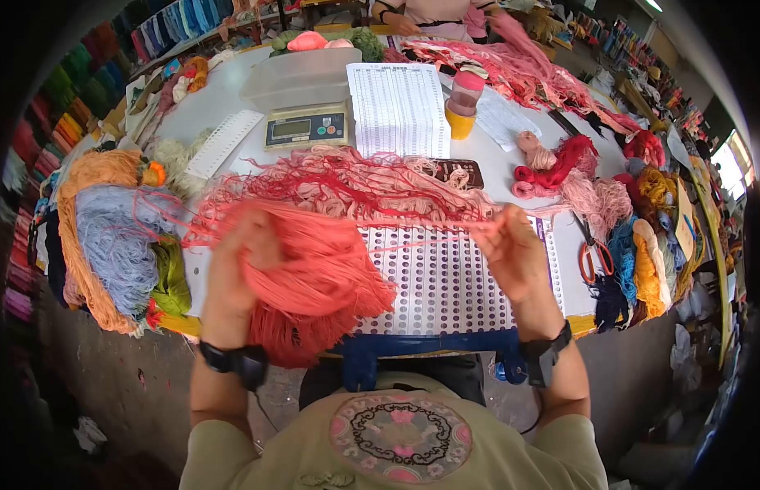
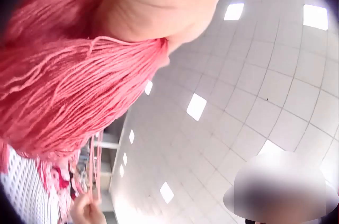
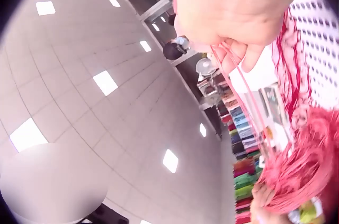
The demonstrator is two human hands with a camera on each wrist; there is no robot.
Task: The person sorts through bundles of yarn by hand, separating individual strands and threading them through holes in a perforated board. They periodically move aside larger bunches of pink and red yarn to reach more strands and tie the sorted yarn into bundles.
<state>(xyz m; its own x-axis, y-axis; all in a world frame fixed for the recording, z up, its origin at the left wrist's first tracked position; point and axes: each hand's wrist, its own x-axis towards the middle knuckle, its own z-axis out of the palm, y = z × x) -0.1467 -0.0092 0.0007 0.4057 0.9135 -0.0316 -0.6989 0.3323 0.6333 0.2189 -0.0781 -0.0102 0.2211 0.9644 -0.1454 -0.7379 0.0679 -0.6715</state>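
Note:
My left hand [image 1: 247, 249] grips a thick hank of coral-pink yarn [image 1: 314, 269], which hangs down in front of the table edge. In the left wrist view the strands of the hank [image 2: 79, 91] gather tightly at that hand. A few strands stretch from the bundle across to my right hand [image 1: 510, 253], whose curled fingers hold them. The right wrist view shows these thin strands [image 3: 246, 97] running taut from the right hand to the hank. Behind both hands lies a long heap of pink and red yarn [image 1: 339, 184] on the table.
A white board with rows of holes [image 1: 437, 278] lies under the hands. Farther back are a digital scale [image 1: 306, 126], a stack of printed sheets [image 1: 396, 106] and a capped jar [image 1: 464, 102]. Scissors [image 1: 594, 253] and coloured yarn [image 1: 118, 237] lie at the sides. Another person [image 1: 433, 16] stands opposite.

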